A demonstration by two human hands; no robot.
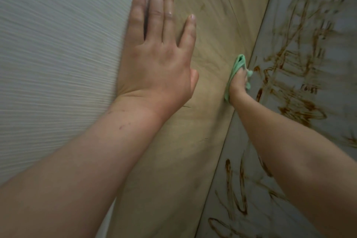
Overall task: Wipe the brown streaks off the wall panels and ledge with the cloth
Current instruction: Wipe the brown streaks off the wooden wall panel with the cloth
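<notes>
The left hand (154,59) is lying flat against the wall with its fingers straight and close together, the little finger spreading slightly toward 1 o'clock. It is straddling the seam between the ribbed pale panel (58,44), which is filling the 9 o'clock side of the view, and the tan panel (212,25) running through the middle from 12 o'clock down to 6 o'clock.

The right hand (238,84) is reaching out just right of centre, toward 3 o'clock from the left hand, with its fingers curling tightly round the green cloth (236,65). The cloth is bunching up and sticking out past the knuckles toward 12 o'clock, and it is pressing against the tan panel right beside that panel's far edge.

Beyond that edge, the marbled surface (328,25) is taking up the 3 o'clock side (whether it is a ledge or another panel, I cannot tell). Brown streaks (297,110) are scrawling across it in loops and lines from 1 o'clock to 5 o'clock, some just beside the cloth. Only faint smears are showing on the tan panel.
</notes>
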